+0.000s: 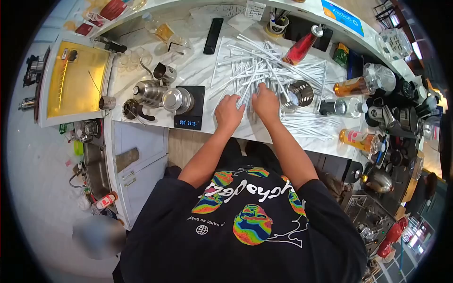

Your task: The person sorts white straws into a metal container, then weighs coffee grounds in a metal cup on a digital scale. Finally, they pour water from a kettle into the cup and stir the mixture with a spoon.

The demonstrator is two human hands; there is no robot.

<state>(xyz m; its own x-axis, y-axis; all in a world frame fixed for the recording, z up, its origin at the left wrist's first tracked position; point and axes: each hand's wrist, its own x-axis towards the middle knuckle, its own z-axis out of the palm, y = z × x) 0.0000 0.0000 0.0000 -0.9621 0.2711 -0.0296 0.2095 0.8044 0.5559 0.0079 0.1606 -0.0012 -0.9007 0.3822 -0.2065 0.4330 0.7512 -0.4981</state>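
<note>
A loose pile of thin white straws (255, 63), seemingly paper-wrapped, spreads over the marble counter in front of me. My left hand (230, 113) is at the pile's near left edge, its fingers curled down onto straws. Close beside it, my right hand (265, 104) reaches into the near middle of the pile, thumb and fingers closing around straws. Several straws lie between the two hands, and the fingertips are partly hidden. Right of my right hand, a perforated metal cylinder (306, 92) lies among the straws, its open end facing me.
Left of the pile, a digital scale (198, 106) carries a metal pot (177, 100). Beyond it stand a gooseneck kettle (150, 92) and a metal pitcher (164, 71). A red bottle (302, 46) leans over the straws. Several bottles, including an amber one (356, 87), line the right side.
</note>
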